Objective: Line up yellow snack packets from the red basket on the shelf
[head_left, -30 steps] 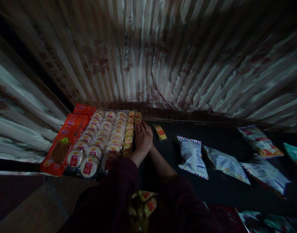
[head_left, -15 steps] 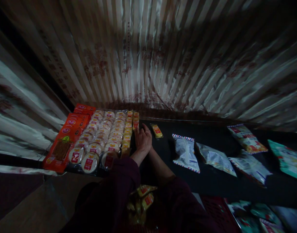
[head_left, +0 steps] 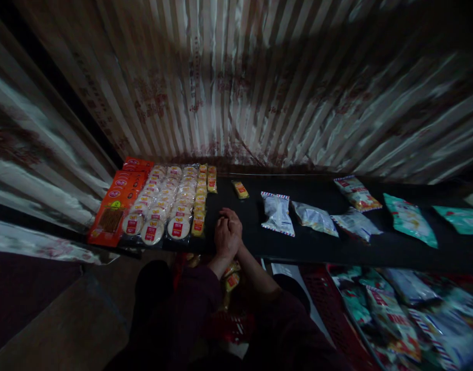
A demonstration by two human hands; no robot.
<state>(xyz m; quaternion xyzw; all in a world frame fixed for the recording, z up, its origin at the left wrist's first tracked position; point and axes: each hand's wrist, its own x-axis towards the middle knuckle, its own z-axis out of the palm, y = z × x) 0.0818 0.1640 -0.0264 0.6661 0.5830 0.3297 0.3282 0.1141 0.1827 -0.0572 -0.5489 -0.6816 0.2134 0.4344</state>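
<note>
Above the dark shelf (head_left: 252,237), my left hand (head_left: 224,240) and my right hand (head_left: 235,221) are together, one overlapping the other. Their fingers look curled and closed; whatever may be inside them is hidden in the dim light. Just left of them run columns of small yellow snack packs (head_left: 198,222), with a short second column starting at the back. A single yellow pack (head_left: 240,189) lies apart, behind and slightly right of my hands. Below my forearms, more yellow packs (head_left: 232,281) sit in a red basket (head_left: 236,327).
Round wrapped crackers (head_left: 152,232) fill rows at the left, beside orange snack packets (head_left: 112,214). Silver bags (head_left: 277,214) and green bags (head_left: 410,219) lie along the right. A second red basket (head_left: 325,304) holds several bags below. A pleated curtain (head_left: 236,103) hangs behind.
My hands have drawn back from the short yellow column toward the shelf's front edge, still together. The view has shifted, showing more of the right side and the baskets below.
</note>
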